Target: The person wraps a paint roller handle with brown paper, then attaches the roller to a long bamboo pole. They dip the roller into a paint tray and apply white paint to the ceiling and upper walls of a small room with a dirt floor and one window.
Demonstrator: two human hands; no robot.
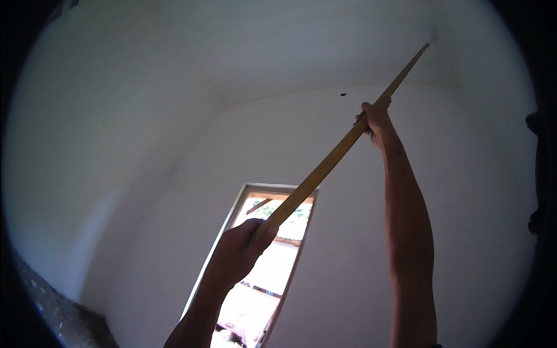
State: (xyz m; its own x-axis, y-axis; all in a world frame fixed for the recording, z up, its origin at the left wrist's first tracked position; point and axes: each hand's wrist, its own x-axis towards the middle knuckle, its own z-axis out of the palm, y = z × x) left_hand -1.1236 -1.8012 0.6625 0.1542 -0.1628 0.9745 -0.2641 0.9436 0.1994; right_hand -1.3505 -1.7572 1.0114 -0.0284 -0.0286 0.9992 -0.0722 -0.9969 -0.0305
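A long wooden pole [333,159] slants from the lower middle up to the upper right, where its far tip meets the white ceiling [278,40]. My left hand [241,249] grips the pole's lower end in front of a doorway. High up along the pole, my right hand [374,119] is wrapped around it with the arm stretched upward. Whatever is fitted at the pole's tip is washed out and too small to make out.
White walls [116,145] close in on the left and ahead. An open doorway [261,267] with a pale frame shows bright daylight, greenery and a roof outside. Rough grey floor [52,313] shows at the lower left. A small dark spot [343,94] marks the far wall.
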